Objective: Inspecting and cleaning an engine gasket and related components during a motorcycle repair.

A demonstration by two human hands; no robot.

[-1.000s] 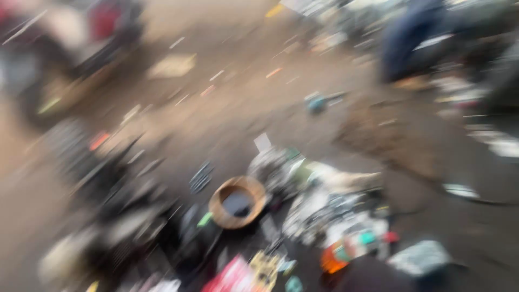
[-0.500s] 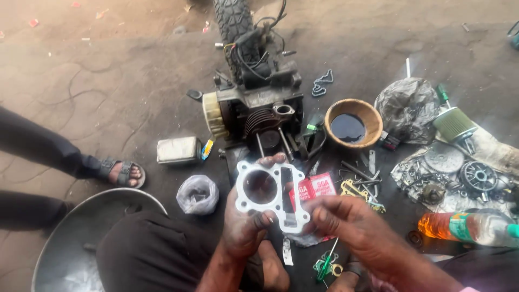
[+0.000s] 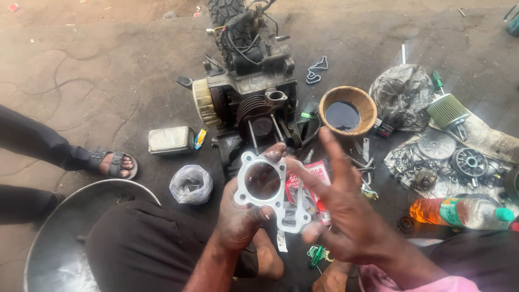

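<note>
My left hand [image 3: 240, 216] grips a thin pale gasket [image 3: 266, 189] with one large round hole and small bolt holes, held flat in front of me. My right hand [image 3: 338, 203] hovers beside it with fingers spread, one fingertip near the gasket's lower right corner. Just beyond the gasket a dismantled engine block [image 3: 246, 103] stands on the ground, its studs pointing toward me. A red and white packet [image 3: 313, 181] lies under the gasket.
A bowl of dark oil [image 3: 347, 112], a plastic bag [image 3: 190, 184], a grey tin [image 3: 170, 140], a large metal pan [image 3: 59, 238], gears and parts on cloth [image 3: 451, 157], an orange bottle [image 3: 459, 212]. Another person's sandalled foot [image 3: 113, 164] rests at the left.
The view went from blurred sweep to steady on the engine. My right hand let go of the gasket's edge and lifted with fingers spread; the left hand keeps holding it.
</note>
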